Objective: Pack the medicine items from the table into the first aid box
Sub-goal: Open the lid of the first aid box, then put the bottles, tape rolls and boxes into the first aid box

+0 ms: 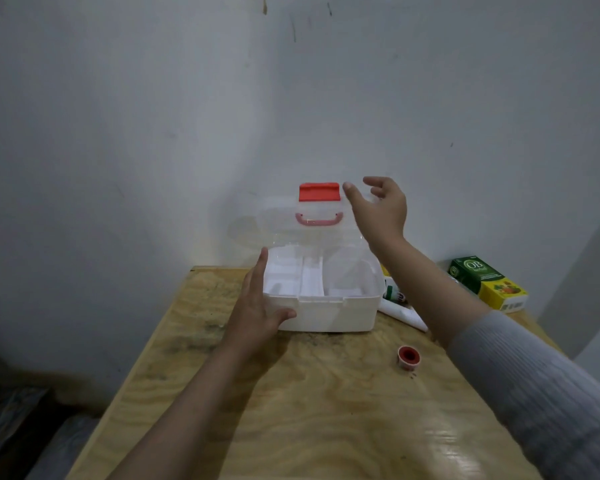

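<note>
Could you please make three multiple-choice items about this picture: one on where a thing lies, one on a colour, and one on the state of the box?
1. Where does the small red-capped pot lie?
A. inside the first aid box
B. on the table, in front of the box to its right
C. in the left hand

2. What colour is the latch on the lid?
A. red-orange
B. blue
C. black

3. In what state is the first aid box?
A. shut and latched
B. lid raised, tray showing
C. lying on its side

Answers:
1 B: the pot stands alone on the wooden table.
2 A: it is red-orange, above the pink handle.
3 B: the clear lid stands up by the right hand, while the left hand rests against the box.
</note>
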